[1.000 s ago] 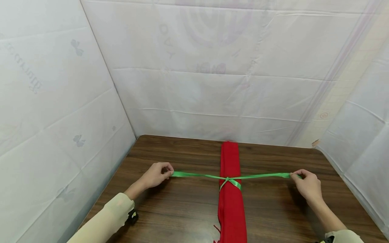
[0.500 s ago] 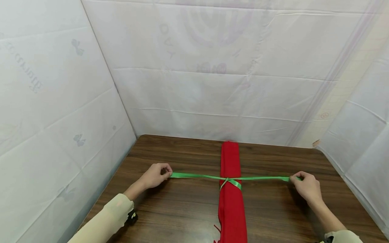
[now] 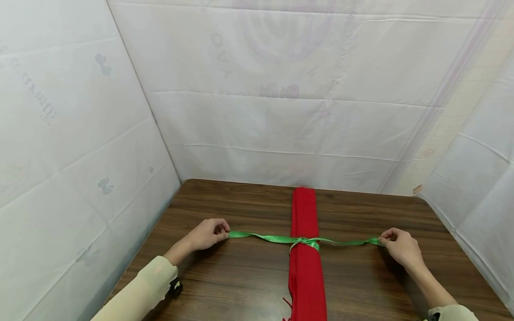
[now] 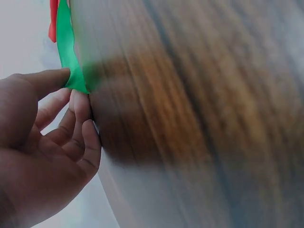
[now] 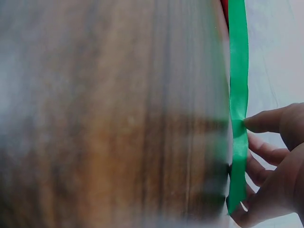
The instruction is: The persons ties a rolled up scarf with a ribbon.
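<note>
A long red roll of cloth (image 3: pixel 305 263) lies lengthwise on the brown wooden table (image 3: pixel 241 276). A green ribbon (image 3: pixel 265 237) is knotted across its middle, its two ends running out sideways. My left hand (image 3: pixel 209 234) pinches the left end between thumb and forefinger (image 4: pixel 71 83). My right hand (image 3: pixel 399 247) pinches the right end (image 5: pixel 237 128). The ribbon hangs a little slack and low over the table on both sides of the knot (image 3: pixel 304 243).
White sheeting walls (image 3: pixel 281 111) close in the table at the back, left and right. The table's far edge sits just behind the red roll. Cream sleeves cover both forearms (image 3: pixel 136 294).
The ribbon was pulled taut and straight; now it sags. Both hands have dropped slightly toward the table and the right hand has come a little inward.
</note>
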